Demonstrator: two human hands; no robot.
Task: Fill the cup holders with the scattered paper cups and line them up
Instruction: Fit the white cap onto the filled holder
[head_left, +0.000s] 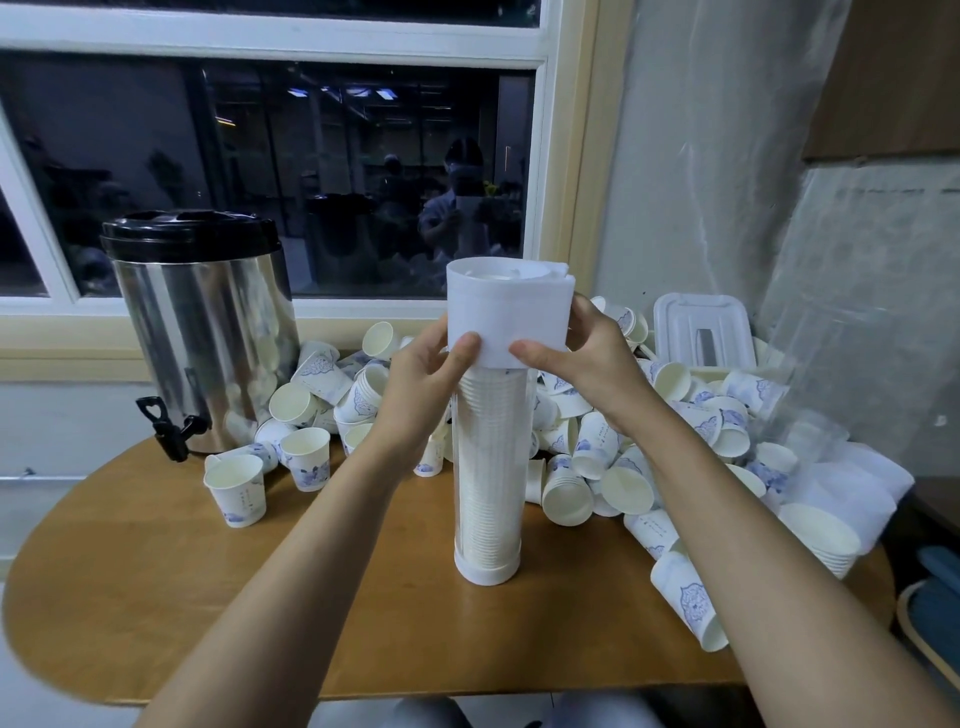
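While both hands reach out in front, the cup holder (485, 525) stands straight up in the middle of the bench (208, 597). It is a tall clear tube with a white foot and a white top (506, 317). A stack of cups (491, 415) fills the tube from the foot up to the white top.

The left hand (421, 379) holds the white top from its 9 o'clock side, and the right hand (587, 364) holds it from its 3 o'clock side. The fingers (465, 348) of both hands are curled round the white top, each thumb pressed on the near face. The two thumbs are near each other but do not touch.

Lots of loose paper cups (571, 499) lie in a heap on the bench from 12 o'clock round to 4 o'clock of the holder, some on their sides, some pushed into each other. More lie at 10 o'clock, and one cup (236, 488) stands by itself at 9 o'clock.

A shiny metal urn (202, 322) with a black lid (187, 234) stands further back at 10 o'clock, with a black tap (169, 426) low on it. A white box (701, 327) sits at 2 o'clock, behind the heap. A dark window (311, 171) is at 12 o'clock
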